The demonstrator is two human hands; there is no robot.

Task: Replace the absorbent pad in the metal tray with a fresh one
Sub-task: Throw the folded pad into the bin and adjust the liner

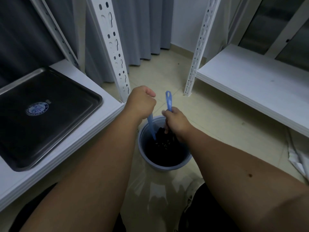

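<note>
The metal tray [96, 97] lies on the white shelf [87, 131] at the left; its dark bottom carries a round blue and white sticker [37, 108], and I see no pad in it. Over a blue bucket [167, 167] on the floor, my left hand [142, 104] is closed around a blue plastic stick [151, 126] that points down into the bucket. My right hand [175, 121] grips a blue handle [168, 101] with a hanging hole. A dark crumpled mass [163, 134] sits between the two tools inside the bucket; I cannot tell whether it is the pad.
White perforated shelf posts [113, 47] [199, 52] stand on either side of the bucket. A second white shelf [250, 84] runs along the right. Grey curtains [142, 27] hang behind, and the tiled floor [217, 118] lies between the shelves. Something white lies at the far right edge [299, 161].
</note>
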